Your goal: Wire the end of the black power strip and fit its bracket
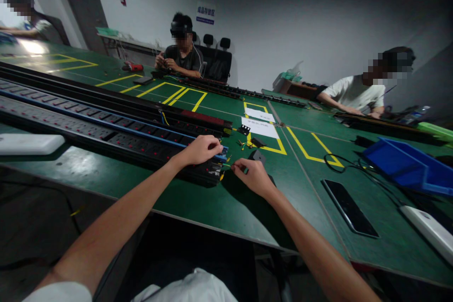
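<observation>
the person's right hand [250,175] has its thumb and forefinger pinched together on a thin green-yellow wire [227,165] – the wire comes out of the right end of a long black socket strip [141,148], so it lies just left of those fingertips. the left hand [203,149] rests over that same end of the strips, fingers curled; from here i can't tell whether it grips anything. the strip runs away to the left along the near side of the green counter [300,219], blue edging [152,128] right beside it, little red switches dotting its top.

just beyond the right hand sits a dark block [257,155], and farther off lie small black parts [258,142] and two white sheets [261,127]. to the right, well apart from both hands, a phone [350,208] lies flat – a blue bin [392,160] stands past it, near some black cable [339,168]. across the far side a co-worker in a dark shirt [184,59] sits with both hands raised together.
</observation>
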